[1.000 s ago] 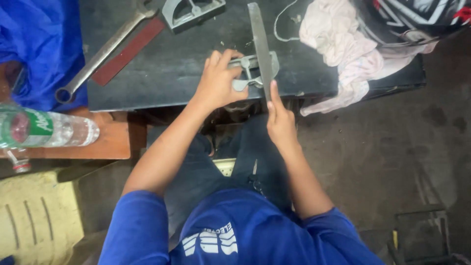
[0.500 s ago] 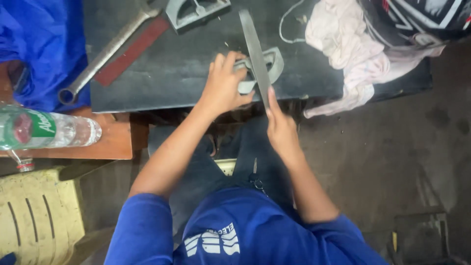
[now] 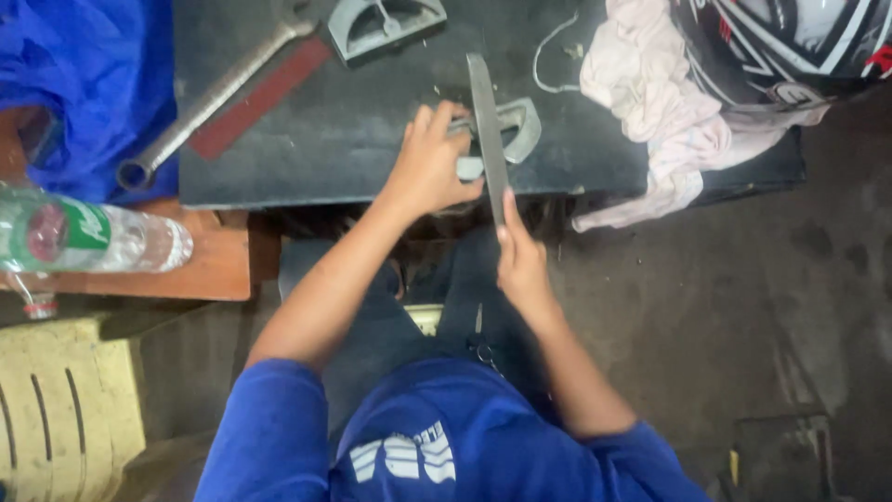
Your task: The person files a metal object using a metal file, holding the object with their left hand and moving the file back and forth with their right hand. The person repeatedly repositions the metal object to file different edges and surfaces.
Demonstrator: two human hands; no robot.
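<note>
A small grey metal part (image 3: 517, 128) with a curved loop shape lies near the front edge of a dark work slab (image 3: 307, 139). My left hand (image 3: 429, 165) presses down on it, fingers curled over its left side. A long flat metal file (image 3: 487, 130) lies across the part, pointing away from me. My right hand (image 3: 520, 260) grips the file's near end, with the forefinger stretched along the blade. The file's handle is hidden inside that hand.
A big wrench (image 3: 209, 98) and a red strip (image 3: 260, 98) lie at the slab's left. Another grey metal part (image 3: 383, 24) sits at the back. A pale rag (image 3: 664, 112) and a helmet (image 3: 785, 46) are at the right. A plastic bottle (image 3: 88, 240) lies on a wooden board.
The file has slid back towards me across the part, and my right hand has drawn back with it. My left hand stays on the part.
</note>
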